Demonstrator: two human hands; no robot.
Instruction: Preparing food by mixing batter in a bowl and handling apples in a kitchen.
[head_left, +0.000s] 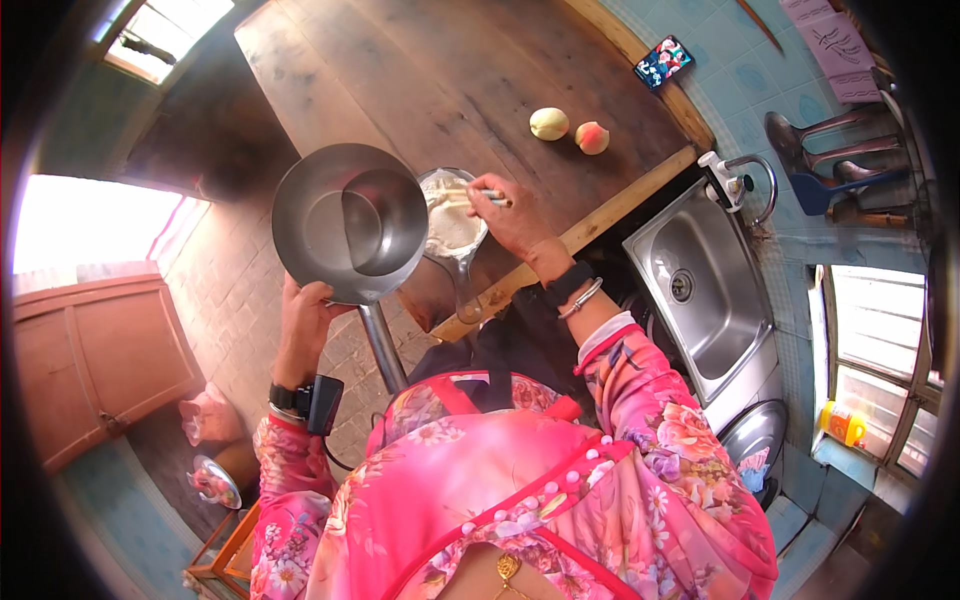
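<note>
My left hand (306, 319) grips the lower rim of a large grey metal bowl or pan (311, 217), tilted so that its shiny inside faces up. Beside its right edge, a long-handled metal ladle or small pan (459, 262) holds a thick, pale batter-like mixture (454, 225) over the wooden table. Chopsticks (491, 195) are in my right hand (510, 214), their ends in the pale mixture. A metal tube (382, 349) shows beneath the large vessel; whether it is that vessel's handle I cannot tell.
Two peaches (549, 124) lie on the wooden table (420, 82), with a phone (664, 63) at its far edge. To the right are a steel sink (697, 300), a faucet (739, 180) and hanging utensils (832, 150). A metal lid (757, 424) stands near the sink.
</note>
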